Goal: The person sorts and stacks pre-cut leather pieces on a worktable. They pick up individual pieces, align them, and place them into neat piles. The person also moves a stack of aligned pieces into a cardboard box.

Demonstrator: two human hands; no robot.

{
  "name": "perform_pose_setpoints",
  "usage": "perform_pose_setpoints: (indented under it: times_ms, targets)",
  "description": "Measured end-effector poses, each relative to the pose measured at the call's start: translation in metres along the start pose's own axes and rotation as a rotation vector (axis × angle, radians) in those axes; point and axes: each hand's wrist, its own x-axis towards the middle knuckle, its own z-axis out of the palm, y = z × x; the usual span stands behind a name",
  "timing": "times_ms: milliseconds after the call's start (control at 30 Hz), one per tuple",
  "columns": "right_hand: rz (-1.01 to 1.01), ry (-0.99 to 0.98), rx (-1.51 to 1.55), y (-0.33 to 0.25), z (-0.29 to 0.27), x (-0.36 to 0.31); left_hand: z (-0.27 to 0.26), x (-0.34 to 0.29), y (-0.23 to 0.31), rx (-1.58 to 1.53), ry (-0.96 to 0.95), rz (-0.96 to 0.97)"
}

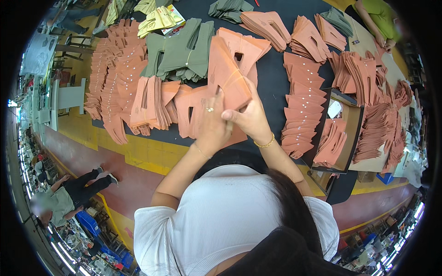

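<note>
A thick bundle of orange cut panels (226,69), shaped like shoe-upper pieces, is held up over the table with a thin band around it. My right hand (251,115) grips its lower right corner, thumb on the front and fingers behind. Against the bundle's lower left edge is my left hand (212,120), a ring on one finger; its fingers are together on the bundle and its thumb is partly hidden. Beneath and left of my hands lie more orange panels (186,108) with slots in them. Just beyond them sits a pile of dark green panels (186,50).
Long overlapping rows of orange panels (115,78) cover the left side, with another row (301,110) at right. An open box (353,133) holds orange pieces and a white item. Another person (380,20) stands at far right; one more (62,195) is on the floor at left.
</note>
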Motion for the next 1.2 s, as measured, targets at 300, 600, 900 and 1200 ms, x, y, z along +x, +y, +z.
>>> perform_pose_setpoints:
  times_ms: [300, 600, 900, 1200]
  targets:
    - [0.354, -0.169, 0.512, -0.028, -0.045, -0.032, -0.049, -0.028, -0.004, -0.672, 0.315, -0.226]
    - [-0.369, 0.317, -0.748, -0.013, -0.017, -0.049, -0.027, -0.043, 0.003, -1.382, 0.068, -0.494]
    - [-0.11, 0.147, -0.455, -0.012, 0.007, -0.058, -0.004, -0.057, 0.014, -1.34, 0.2, -0.387]
    - [-0.268, 0.136, -0.675, -0.041, 0.02, -0.064, -0.01, -0.067, 0.017, -1.68, 0.209, -0.365]
